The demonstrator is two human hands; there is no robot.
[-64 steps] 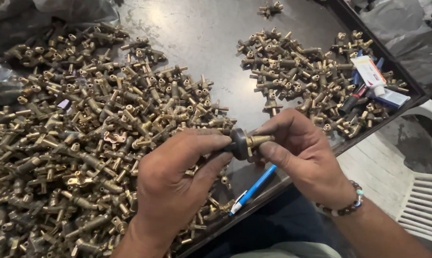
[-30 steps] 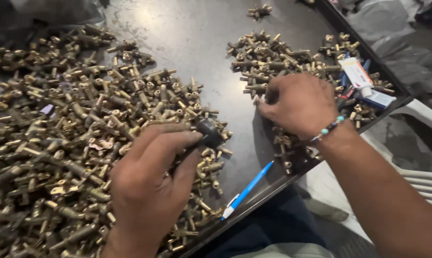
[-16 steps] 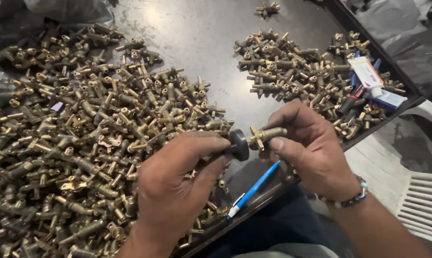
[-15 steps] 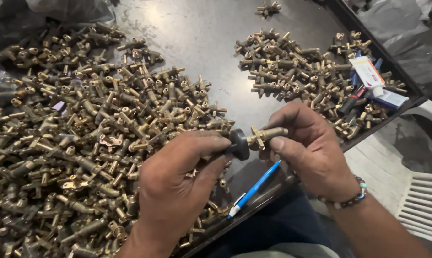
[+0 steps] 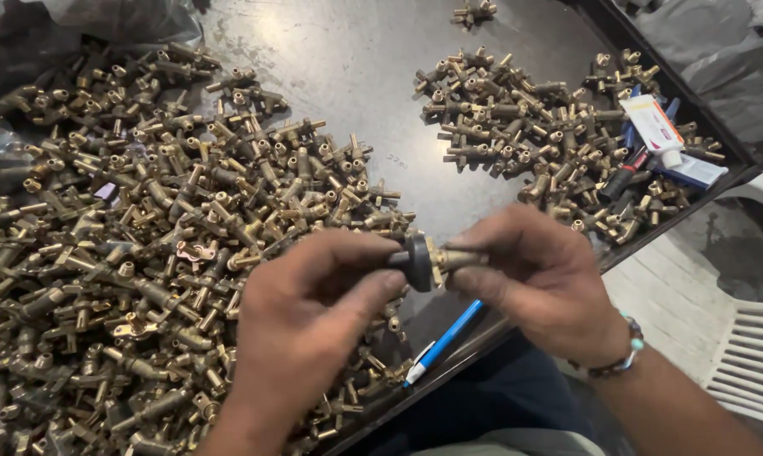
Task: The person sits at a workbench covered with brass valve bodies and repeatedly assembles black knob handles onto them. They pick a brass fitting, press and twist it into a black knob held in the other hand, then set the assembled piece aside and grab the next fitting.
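Mid-assembly, I'd say: left hand [image 5: 314, 312] grips dark round tool [image 5: 415, 262], right hand [image 5: 542, 287] pinches brass fitting [image 5: 457, 257] butted to it, above table edge [image 5: 652, 228]. Next move prob. needs straight alignment + twist. Both wrists angled inward, fingers curled, over big fittings pile [image 5: 145, 253].

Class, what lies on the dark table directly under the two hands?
A blue pen shows below the right hand. The left hand covers part of the brass fittings pile; what lies beneath stays hidden.
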